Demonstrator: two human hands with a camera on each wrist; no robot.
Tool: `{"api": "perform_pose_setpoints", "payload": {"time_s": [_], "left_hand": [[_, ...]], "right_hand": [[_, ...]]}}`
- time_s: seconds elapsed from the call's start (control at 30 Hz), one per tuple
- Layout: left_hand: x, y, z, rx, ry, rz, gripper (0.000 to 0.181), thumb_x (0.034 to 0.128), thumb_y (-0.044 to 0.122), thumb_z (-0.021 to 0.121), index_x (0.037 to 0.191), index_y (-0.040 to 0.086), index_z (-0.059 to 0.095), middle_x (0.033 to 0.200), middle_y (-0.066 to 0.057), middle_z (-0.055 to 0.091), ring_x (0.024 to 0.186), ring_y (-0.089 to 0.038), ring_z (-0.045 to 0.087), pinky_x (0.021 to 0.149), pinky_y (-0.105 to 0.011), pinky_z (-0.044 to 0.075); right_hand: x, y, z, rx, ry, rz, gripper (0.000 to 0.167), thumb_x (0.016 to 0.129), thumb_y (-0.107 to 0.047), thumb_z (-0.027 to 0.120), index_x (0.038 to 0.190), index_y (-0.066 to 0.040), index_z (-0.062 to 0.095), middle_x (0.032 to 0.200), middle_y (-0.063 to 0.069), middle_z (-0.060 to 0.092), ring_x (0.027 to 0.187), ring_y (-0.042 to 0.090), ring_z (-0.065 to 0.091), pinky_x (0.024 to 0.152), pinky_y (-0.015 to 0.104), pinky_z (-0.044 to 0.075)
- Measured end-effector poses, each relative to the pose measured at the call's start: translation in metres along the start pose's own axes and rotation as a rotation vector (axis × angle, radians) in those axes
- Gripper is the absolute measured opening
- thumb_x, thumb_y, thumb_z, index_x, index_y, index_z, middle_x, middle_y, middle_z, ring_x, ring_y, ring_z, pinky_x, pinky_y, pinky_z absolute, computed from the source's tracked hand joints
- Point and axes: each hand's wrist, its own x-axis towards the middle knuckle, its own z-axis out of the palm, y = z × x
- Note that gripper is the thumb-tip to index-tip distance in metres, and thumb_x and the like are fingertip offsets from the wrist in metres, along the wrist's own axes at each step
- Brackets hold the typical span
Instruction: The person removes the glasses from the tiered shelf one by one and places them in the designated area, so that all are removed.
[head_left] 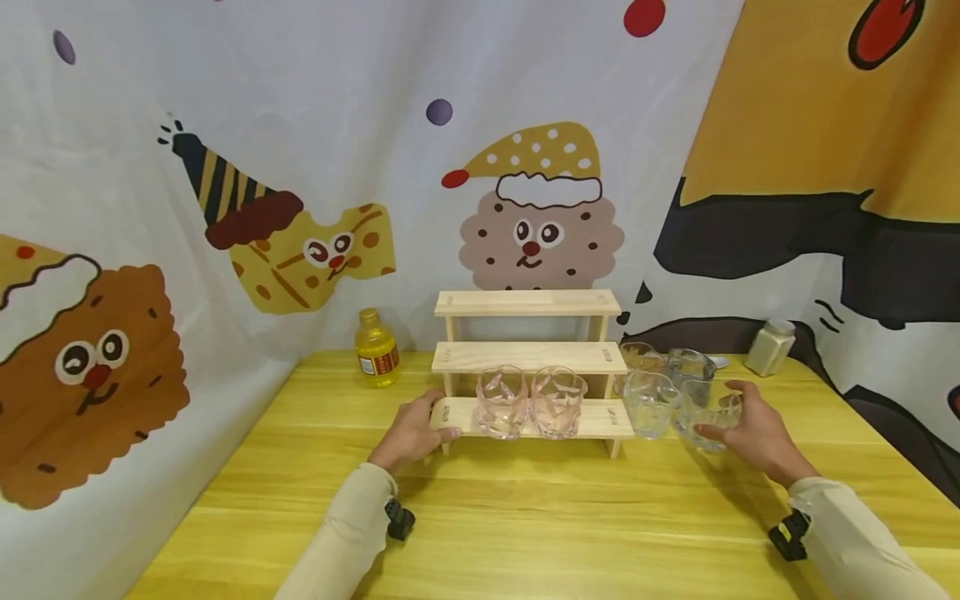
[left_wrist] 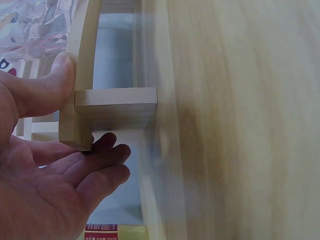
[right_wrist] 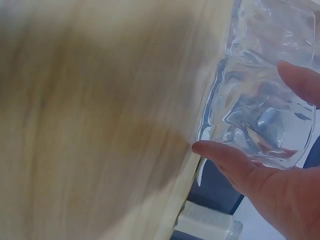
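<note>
Clear tumbler: right hand grips it, right of three-tier wooden rack; left hand pinches rack's left end.

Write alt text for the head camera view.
A person's left hand grips a three-tier wooden rack bearing two pinkish tumblers; the right hand holds a clear tumbler beside more glasses. A bottle of yellow liquid stands left, before a printed cloth.
</note>
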Motion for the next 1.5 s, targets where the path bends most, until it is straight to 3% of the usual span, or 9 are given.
{"api": "perform_pose_setpoints", "payload": {"time_s": [0.33, 0.63, 0.77, 0.93, 1.1, 1.3, 1.5], "left_hand": [[0.0, -0.001, 0.002, 0.006, -0.001, 0.001, 0.056, 0.0861, 0.017, 0.08, 0.135, 0.006, 0.055, 0.11, -0.015, 0.068, 0.086, -0.021, 0.057, 0.072, -0.031, 0.043], [0.001, -0.001, 0.001, 0.018, 0.007, 0.006, 0.057, 0.0858, 0.018, 0.08, 0.136, 0.005, 0.055, 0.112, -0.015, 0.068, 0.09, -0.021, 0.058, 0.076, -0.033, 0.044], [0.0, -0.002, 0.001, 0.018, 0.0, 0.001, 0.057, 0.0859, 0.018, 0.08, 0.136, 0.006, 0.055, 0.112, -0.014, 0.068, 0.089, -0.021, 0.057, 0.075, -0.032, 0.044], [0.001, -0.002, 0.001, 0.012, 0.002, 0.005, 0.056, 0.0862, 0.017, 0.08, 0.135, 0.006, 0.055, 0.109, -0.014, 0.067, 0.086, -0.02, 0.056, 0.071, -0.031, 0.043], [0.0, -0.001, 0.002, -0.011, 0.002, -0.004, 0.055, 0.086, 0.016, 0.08, 0.134, 0.006, 0.056, 0.108, -0.014, 0.068, 0.085, -0.02, 0.056, 0.071, -0.031, 0.044], [0.0, -0.003, 0.003, -0.024, 0.003, -0.006, 0.056, 0.0861, 0.016, 0.08, 0.135, 0.007, 0.055, 0.108, -0.014, 0.068, 0.085, -0.02, 0.058, 0.071, -0.031, 0.046], [0.001, -0.001, 0.003, -0.013, 0.004, -0.007, 0.055, 0.0867, 0.017, 0.08, 0.136, 0.007, 0.055, 0.115, -0.014, 0.068, 0.091, -0.021, 0.059, 0.077, -0.035, 0.047]], "right_hand": [[0.0, -0.005, 0.001, -0.01, 0.01, 0.015, 0.102, 0.082, -0.025, 0.082, 0.146, 0.017, 0.015, 0.133, 0.045, 0.04, 0.114, 0.059, 0.047, 0.088, 0.064, 0.044], [0.003, -0.014, -0.01, -0.092, -0.041, -0.05, 0.121, 0.077, -0.036, 0.086, 0.152, 0.016, 0.005, 0.139, 0.051, 0.032, 0.118, 0.065, 0.041, 0.092, 0.07, 0.042], [-0.002, -0.029, -0.014, -0.142, 0.016, -0.074, 0.116, 0.078, -0.032, 0.084, 0.151, 0.018, 0.01, 0.141, 0.052, 0.029, 0.122, 0.066, 0.036, 0.096, 0.073, 0.036], [-0.017, -0.063, -0.012, -0.149, 0.165, -0.172, 0.098, 0.081, -0.023, 0.082, 0.149, 0.016, 0.023, 0.141, 0.046, 0.034, 0.123, 0.063, 0.036, 0.097, 0.074, 0.033], [-0.035, -0.102, 0.002, -0.051, 0.207, -0.332, 0.085, 0.082, -0.015, 0.082, 0.147, 0.011, 0.035, 0.142, 0.038, 0.043, 0.125, 0.056, 0.044, 0.095, 0.071, 0.041], [-0.046, -0.135, 0.029, 0.126, 0.086, -0.421, 0.081, 0.085, -0.014, 0.08, 0.15, 0.003, 0.035, 0.149, 0.029, 0.043, 0.132, 0.051, 0.045, 0.096, 0.063, 0.048], [-0.045, -0.152, 0.059, 0.192, 0.017, -0.454, 0.083, 0.084, -0.014, 0.082, 0.151, 0.0, 0.035, 0.149, 0.024, 0.044, 0.132, 0.047, 0.048, 0.1, 0.061, 0.047]]}}
